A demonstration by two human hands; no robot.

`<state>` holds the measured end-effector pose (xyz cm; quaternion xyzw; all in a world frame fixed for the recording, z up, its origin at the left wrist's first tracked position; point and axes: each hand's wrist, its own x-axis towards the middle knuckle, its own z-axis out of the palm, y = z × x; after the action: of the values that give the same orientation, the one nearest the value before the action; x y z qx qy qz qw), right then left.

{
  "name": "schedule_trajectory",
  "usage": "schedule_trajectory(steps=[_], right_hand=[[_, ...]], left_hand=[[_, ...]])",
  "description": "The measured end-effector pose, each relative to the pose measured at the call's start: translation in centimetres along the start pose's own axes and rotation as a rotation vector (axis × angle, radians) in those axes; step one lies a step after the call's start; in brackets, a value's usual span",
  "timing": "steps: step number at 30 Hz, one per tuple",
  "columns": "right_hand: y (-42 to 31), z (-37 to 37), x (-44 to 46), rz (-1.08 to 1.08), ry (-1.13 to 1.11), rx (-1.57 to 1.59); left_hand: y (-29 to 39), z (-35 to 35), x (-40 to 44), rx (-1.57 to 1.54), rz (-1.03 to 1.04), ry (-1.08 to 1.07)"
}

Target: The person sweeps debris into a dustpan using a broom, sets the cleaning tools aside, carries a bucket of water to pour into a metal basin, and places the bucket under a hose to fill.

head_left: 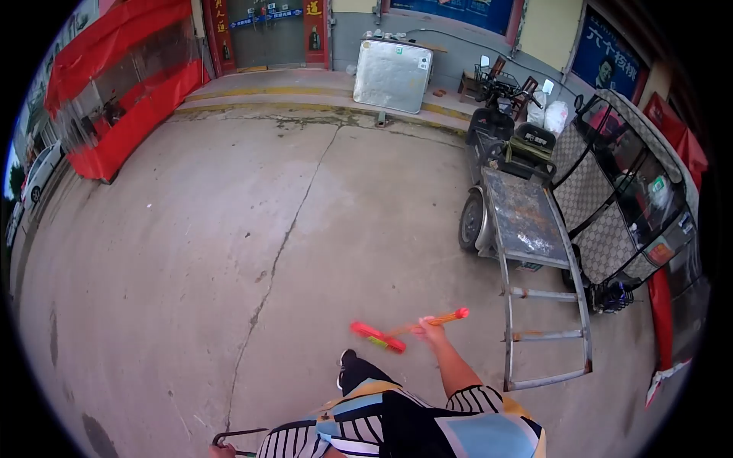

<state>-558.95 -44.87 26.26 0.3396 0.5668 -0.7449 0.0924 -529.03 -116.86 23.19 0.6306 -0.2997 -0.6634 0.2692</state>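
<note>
My right hand (430, 330) is closed around the orange handle of a broom (378, 337). Its red head, with a yellow-green strip, is low over the concrete ground in front of my foot; whether it touches cannot be told. The handle's red end points up and to the right. At the bottom edge of the head view, my left hand (222, 451) is partly cut off. Its fingers are around a dark bent rod (238, 433), whose far end is hidden by my striped sleeve.
To my right stands a cargo tricycle (527, 217) with a metal frame sticking out behind, beside a covered vehicle (611, 206). A silver panel (392, 75) leans at the step (290, 90). A red tarp enclosure (122, 91) is at left. One crack (284, 243) runs along the concrete.
</note>
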Motion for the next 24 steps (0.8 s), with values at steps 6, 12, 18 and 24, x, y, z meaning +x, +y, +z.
schedule_trajectory(steps=[6, 12, 18, 24], right_hand=[[-2.8, 5.1, 17.3, -0.094, 0.195, 0.06], [-15.4, 11.8, 30.7, 0.045, 0.387, -0.136], [-29.2, 15.0, 45.9, -0.028, 0.362, -0.235], [-40.1, 15.7, 54.7, -0.089, 0.545, -0.044]], left_hand=[[2.4, 27.6, 2.2, 0.099, -0.078, -0.041], [7.3, 52.2, 0.5, 0.308, 0.14, -0.273], [8.4, 85.0, -4.6, 0.347, 0.456, -0.493], [1.5, 120.4, -7.5, 0.522, 0.513, -0.747]])
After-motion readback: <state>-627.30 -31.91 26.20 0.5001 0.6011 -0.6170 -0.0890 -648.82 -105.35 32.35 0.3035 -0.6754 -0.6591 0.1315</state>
